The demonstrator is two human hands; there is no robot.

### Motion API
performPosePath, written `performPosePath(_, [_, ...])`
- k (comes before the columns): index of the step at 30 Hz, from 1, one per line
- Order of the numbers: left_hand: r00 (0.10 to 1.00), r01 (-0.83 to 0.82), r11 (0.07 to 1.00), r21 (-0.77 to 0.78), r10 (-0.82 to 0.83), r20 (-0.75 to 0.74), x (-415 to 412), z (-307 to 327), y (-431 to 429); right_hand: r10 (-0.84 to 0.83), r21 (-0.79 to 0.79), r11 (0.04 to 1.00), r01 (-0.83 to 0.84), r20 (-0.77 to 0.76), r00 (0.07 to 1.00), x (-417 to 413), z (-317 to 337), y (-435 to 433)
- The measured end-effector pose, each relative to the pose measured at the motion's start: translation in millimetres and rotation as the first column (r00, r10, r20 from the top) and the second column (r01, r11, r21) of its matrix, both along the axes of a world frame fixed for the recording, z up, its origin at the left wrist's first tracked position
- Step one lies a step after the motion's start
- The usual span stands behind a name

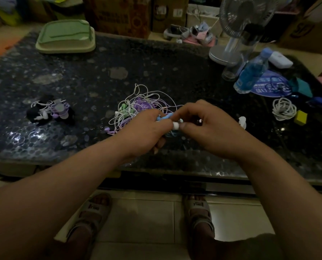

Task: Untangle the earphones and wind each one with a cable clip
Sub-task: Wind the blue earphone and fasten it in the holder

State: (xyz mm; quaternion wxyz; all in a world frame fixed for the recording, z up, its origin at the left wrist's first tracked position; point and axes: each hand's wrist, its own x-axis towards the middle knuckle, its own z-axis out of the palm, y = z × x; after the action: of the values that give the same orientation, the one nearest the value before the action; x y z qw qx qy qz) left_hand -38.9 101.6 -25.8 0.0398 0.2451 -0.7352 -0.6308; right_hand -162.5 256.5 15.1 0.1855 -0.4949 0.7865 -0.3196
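A tangle of white, purple and green earphones point(139, 106) lies in the middle of the dark speckled table point(118, 59). My left hand point(147, 128) grips a blue cable clip point(164, 117) just above the table's near part. My right hand point(205, 126) meets it from the right and pinches a small white earbud point(175, 126) with thumb and forefinger. Thin cables run from both hands back into the tangle. A second bunch of wound earphones with purple and black parts point(52, 111) rests at the left.
A green lidded box point(66, 37) stands at the back left. At the right are a fan point(237, 29), a blue bottle point(252, 72), a coiled white cable point(284, 108), a yellow block point(300, 117) and a white clip point(242, 122). My sandalled feet show below the table edge.
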Motion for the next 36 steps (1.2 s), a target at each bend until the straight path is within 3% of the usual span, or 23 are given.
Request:
performPosePath(5, [0.997,-0.052,0.997,0.05,0.055,-0.052,3,11,2,0.025,-0.072,0.997,-0.018,0.111,0.994,2,0,2])
performPosePath(13, [1.0,0.005,0.954,0.3,-0.003,-0.007,6,13,1,-0.008,-0.081,0.997,0.014,0.072,0.997,3,-6,-7])
performPosePath(20, [0.996,-0.075,0.993,0.091,0.079,-0.049,4,6,-1,0.051,-0.026,0.998,-0.049,0.059,0.997,6,-4,-7])
performPosePath(26, [0.995,0.013,0.907,0.421,0.029,-0.095,6,9,-4,-0.03,-0.024,0.999,0.03,0.033,0.999,1,-9,-10])
performPosePath(28, [0.994,0.015,0.89,0.456,0.036,-0.102,7,11,-3,-0.059,-0.029,0.998,0.061,0.048,0.997,1,-11,-11])
performPosePath(36, [0.996,-0.015,0.972,0.233,0.036,-0.086,5,8,-5,-0.039,-0.083,0.995,0.059,0.233,0.972,1,-9,-8])
